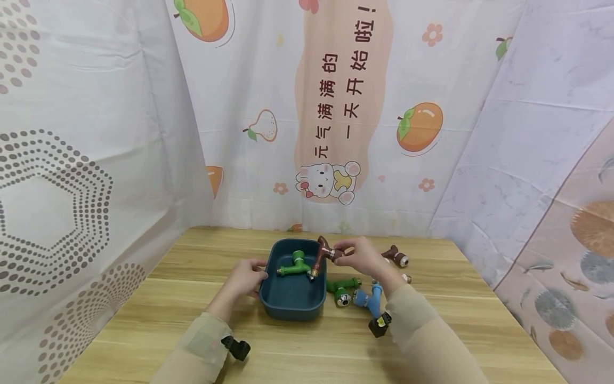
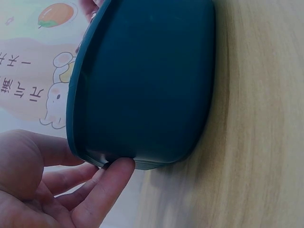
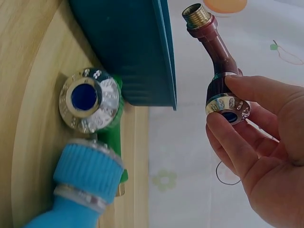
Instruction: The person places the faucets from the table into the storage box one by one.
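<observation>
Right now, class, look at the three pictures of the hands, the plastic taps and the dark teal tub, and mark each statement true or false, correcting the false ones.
1. The right hand holds a brown plastic tap. True.
2. A green plastic tap lies inside the dark teal plastic tub. True.
3. The left hand holds a blue tap. False: it touches the tub's rim; the blue plastic tap lies on the wooden table.
4. The brown tap rests on the tub floor. False: it is held above the tub.
5. A second brown tap lies on the table. True.
</observation>
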Motion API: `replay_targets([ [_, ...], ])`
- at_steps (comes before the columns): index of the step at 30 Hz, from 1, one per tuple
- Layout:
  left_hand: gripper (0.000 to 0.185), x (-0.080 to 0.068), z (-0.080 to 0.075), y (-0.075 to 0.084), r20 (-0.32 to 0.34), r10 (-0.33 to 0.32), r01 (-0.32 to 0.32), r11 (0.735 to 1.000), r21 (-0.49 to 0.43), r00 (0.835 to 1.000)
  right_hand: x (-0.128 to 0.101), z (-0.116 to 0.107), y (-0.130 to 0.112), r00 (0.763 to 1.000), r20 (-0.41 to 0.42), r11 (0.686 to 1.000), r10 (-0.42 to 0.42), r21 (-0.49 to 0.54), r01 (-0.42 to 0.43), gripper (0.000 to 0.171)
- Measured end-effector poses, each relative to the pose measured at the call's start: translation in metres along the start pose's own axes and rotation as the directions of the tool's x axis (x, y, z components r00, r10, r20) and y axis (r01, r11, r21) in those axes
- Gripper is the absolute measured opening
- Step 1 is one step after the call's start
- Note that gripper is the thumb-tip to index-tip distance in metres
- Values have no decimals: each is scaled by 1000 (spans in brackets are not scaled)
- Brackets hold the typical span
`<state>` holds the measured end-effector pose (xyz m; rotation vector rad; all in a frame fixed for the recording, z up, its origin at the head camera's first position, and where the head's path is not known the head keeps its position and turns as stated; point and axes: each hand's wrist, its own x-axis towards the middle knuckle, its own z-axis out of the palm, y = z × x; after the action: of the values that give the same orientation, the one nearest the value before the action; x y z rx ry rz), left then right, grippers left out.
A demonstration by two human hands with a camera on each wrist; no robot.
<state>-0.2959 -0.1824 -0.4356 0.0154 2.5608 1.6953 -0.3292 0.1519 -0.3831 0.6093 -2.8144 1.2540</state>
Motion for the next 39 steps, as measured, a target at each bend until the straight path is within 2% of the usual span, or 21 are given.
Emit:
replay_targets([
  [22, 44, 0, -1, -1, 6, -3, 4, 1000, -28, 1000, 17, 21, -18, 997, 78, 1000, -10, -23, 11, 36],
  [39, 43, 1, 0, -2, -4, 11, -11, 1000, -18, 1000, 26, 48, -25, 988, 137, 994, -76, -70, 86, 31],
])
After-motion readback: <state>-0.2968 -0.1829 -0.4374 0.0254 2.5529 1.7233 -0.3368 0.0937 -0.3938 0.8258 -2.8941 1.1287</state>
